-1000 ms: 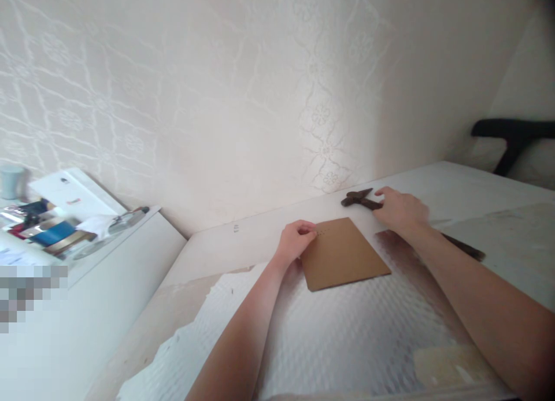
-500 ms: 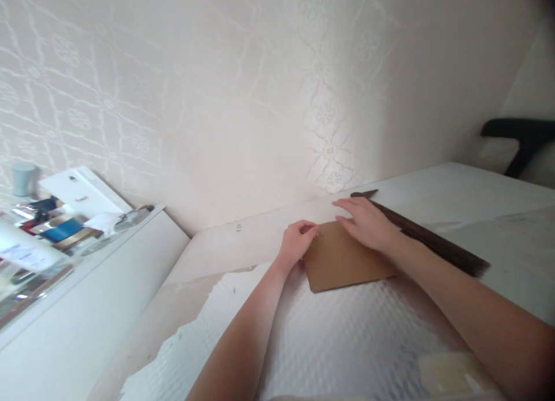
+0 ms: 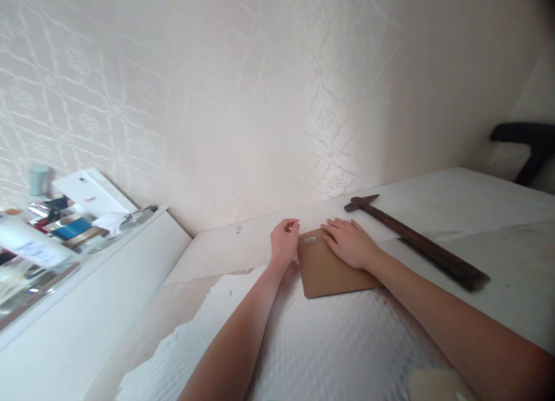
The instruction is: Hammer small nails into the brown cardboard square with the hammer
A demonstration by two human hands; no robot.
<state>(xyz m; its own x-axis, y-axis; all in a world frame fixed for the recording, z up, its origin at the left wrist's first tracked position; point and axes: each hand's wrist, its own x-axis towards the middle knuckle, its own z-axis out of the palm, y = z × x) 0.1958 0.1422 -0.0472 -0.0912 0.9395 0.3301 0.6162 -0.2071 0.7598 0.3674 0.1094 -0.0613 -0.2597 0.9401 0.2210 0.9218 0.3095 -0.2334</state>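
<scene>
A brown square board (image 3: 333,277), like cardboard or thin fibreboard, lies on white textured sheeting. Near its far left corner sits a row of small silvery metal pieces (image 3: 309,240), with tiny dark dots beside them. My right hand (image 3: 350,243) rests palm down on the board's right part, fingers stretched out. Just off the left edge is my left hand (image 3: 285,239), its fingers curled and thumb drawn in; whatever it may hold is hidden. To the right of the board lies a hammer (image 3: 422,239) with a dark wooden handle, its head towards the wall.
White textured sheeting (image 3: 329,331) covers the near part of the white table (image 3: 437,196). On the left, a white cabinet (image 3: 125,279) carries a box (image 3: 93,193), a cup (image 3: 39,180) and assorted small items. A black chair armrest (image 3: 522,134) stands at far right.
My left hand has drawn back leftward from the board's corner, uncovering the silvery pieces. My right hand has shifted left and down, flat on the board. More of the hammer shows.
</scene>
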